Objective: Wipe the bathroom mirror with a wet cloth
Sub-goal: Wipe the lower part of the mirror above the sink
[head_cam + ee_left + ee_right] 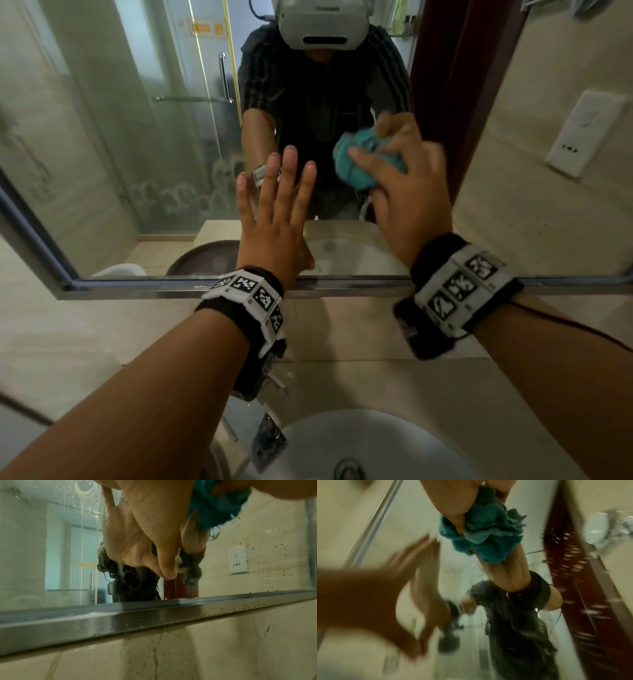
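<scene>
The bathroom mirror (137, 144) fills the wall ahead and shows smears and water drops low on the glass. My left hand (279, 192) lies flat against the glass with straight, spread fingers and holds nothing. To its right, my right hand (400, 178) grips a bunched teal cloth (356, 161) and presses it onto the mirror. In the left wrist view my left hand (154, 527) meets its reflection, with the cloth (211, 504) at the upper right. The blurred right wrist view shows the cloth (484, 534) bulging from my right hand (453, 500).
A metal frame (171, 286) runs along the mirror's lower edge above a beige tiled ledge. A white sink basin (359, 442) and a faucet (270, 377) lie below my arms. A white wall socket (585, 133) sits to the right of the mirror.
</scene>
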Tool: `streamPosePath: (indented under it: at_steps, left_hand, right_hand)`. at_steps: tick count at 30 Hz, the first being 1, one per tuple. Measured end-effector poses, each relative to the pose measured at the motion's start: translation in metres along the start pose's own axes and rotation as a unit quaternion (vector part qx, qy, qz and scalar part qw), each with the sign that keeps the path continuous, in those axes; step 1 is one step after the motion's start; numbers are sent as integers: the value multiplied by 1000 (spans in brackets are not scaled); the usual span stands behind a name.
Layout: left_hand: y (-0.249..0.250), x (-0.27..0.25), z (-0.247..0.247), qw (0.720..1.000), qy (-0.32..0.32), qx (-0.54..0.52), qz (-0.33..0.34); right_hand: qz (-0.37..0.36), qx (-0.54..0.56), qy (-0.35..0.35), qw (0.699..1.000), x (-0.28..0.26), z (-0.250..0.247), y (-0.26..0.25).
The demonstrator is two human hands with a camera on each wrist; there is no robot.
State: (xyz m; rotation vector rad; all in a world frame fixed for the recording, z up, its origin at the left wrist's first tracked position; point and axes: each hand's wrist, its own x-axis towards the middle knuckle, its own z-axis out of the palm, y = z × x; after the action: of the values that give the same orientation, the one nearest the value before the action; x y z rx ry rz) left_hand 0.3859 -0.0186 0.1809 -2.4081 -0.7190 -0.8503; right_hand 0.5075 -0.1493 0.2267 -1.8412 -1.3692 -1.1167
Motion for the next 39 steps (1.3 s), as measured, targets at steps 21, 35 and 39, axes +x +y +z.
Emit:
streamPosePath:
  at_steps: [21, 35, 39]
  left_hand:
    - [-2, -2, 1, 1000, 11, 0, 4]
    - [-2, -2, 2, 1000, -1, 7, 1]
    - [-1, -2, 2, 1000, -13, 11, -4]
  right_hand:
    - [-232, -55, -223, 945, -64, 16, 14]
    - [-183, -33, -252, 950, -87, 25, 14]
    - [-79, -11, -54, 995, -20, -3, 11]
